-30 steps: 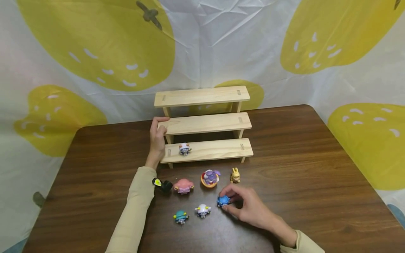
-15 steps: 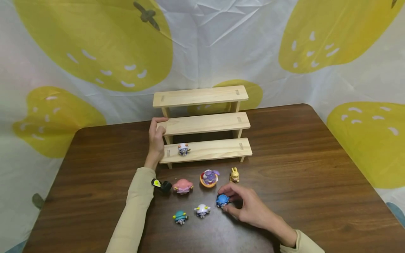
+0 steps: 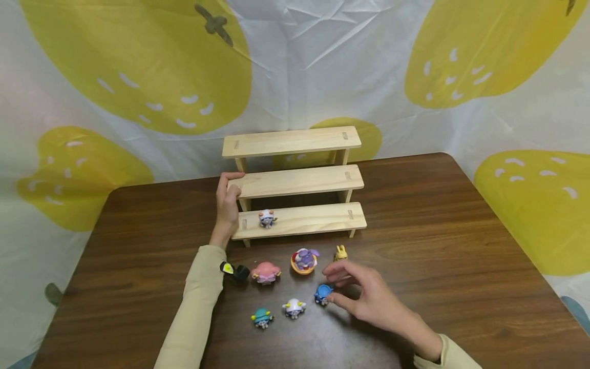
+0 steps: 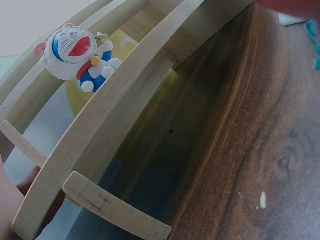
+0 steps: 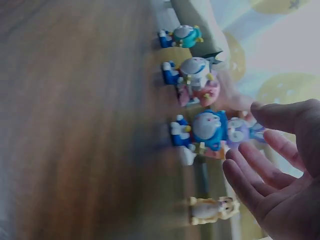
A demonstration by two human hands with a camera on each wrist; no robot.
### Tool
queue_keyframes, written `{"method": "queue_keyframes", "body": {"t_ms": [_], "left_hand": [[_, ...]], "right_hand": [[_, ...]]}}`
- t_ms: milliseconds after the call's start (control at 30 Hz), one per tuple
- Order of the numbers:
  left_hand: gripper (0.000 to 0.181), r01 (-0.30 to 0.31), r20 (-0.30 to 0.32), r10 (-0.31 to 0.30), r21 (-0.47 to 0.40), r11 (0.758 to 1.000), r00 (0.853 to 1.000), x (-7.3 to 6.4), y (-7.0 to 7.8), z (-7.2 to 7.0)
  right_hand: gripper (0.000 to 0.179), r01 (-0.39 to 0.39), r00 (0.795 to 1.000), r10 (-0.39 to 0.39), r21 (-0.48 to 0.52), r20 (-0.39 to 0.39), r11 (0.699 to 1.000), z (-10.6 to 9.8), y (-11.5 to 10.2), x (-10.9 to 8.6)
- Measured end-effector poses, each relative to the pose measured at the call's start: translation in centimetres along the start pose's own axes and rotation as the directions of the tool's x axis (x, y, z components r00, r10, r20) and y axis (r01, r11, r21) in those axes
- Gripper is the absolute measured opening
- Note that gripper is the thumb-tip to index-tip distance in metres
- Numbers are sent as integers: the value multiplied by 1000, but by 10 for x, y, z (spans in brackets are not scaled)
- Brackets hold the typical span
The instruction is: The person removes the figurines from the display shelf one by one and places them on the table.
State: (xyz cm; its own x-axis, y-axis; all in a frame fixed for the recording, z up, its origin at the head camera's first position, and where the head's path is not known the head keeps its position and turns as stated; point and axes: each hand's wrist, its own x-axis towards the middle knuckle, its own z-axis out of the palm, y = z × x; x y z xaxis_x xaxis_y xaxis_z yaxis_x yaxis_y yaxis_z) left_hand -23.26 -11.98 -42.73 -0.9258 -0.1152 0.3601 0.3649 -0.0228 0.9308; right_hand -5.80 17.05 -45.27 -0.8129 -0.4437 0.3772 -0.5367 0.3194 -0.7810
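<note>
My left hand [image 3: 227, 205] grips the left end of a three-tier wooden display stand [image 3: 313, 220], its fingers at the middle board. On the bottom board, near that hand, sits a white-hooded cat figurine [image 3: 266, 219]; the left wrist view shows the laughing face of this figurine [image 4: 72, 50]. My right hand [image 3: 375, 297] is spread just right of a blue-hatted cat figurine [image 3: 323, 293], which stands on the table. In the right wrist view the fingers are apart and hold nothing, with the blue figurine [image 5: 207, 127] beyond their tips.
Around the blue one stand a white-helmeted figurine [image 3: 294, 307], a teal-hatted figurine [image 3: 261, 317], a pink figurine [image 3: 265, 272], a purple figurine in an orange bowl [image 3: 303, 260] and a yellow rabbit-eared figurine [image 3: 340, 253]. The brown table [image 3: 442, 220] ends at a fruit-print cloth [image 3: 295, 61].
My right hand has let go of the blue-hatted figurine and drawn slightly right, its fingers spreading. The left hand stays on the stand.
</note>
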Motion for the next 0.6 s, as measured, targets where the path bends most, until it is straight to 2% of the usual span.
{"method": "queue_keyframes", "body": {"t_ms": [300, 400, 500, 600], "left_hand": [[42, 15, 7, -15, -6, 1000, 1000, 0, 1, 0], [42, 22, 7, -22, -4, 1000, 1000, 0, 2, 0], [42, 23, 9, -23, -1, 1000, 1000, 0, 2, 0], [42, 19, 8, -19, 1, 1000, 1000, 0, 3, -1]], "right_hand": [[43, 77, 994, -80, -42, -80, 996, -19, -23, 12], [45, 156, 979, -161, -49, -127, 987, -25, -30, 20], [45, 239, 955, -246, -62, -164, 969, -32, -36, 30], [44, 258, 947, -270, -86, -172, 962, -37, -41, 41]]}}
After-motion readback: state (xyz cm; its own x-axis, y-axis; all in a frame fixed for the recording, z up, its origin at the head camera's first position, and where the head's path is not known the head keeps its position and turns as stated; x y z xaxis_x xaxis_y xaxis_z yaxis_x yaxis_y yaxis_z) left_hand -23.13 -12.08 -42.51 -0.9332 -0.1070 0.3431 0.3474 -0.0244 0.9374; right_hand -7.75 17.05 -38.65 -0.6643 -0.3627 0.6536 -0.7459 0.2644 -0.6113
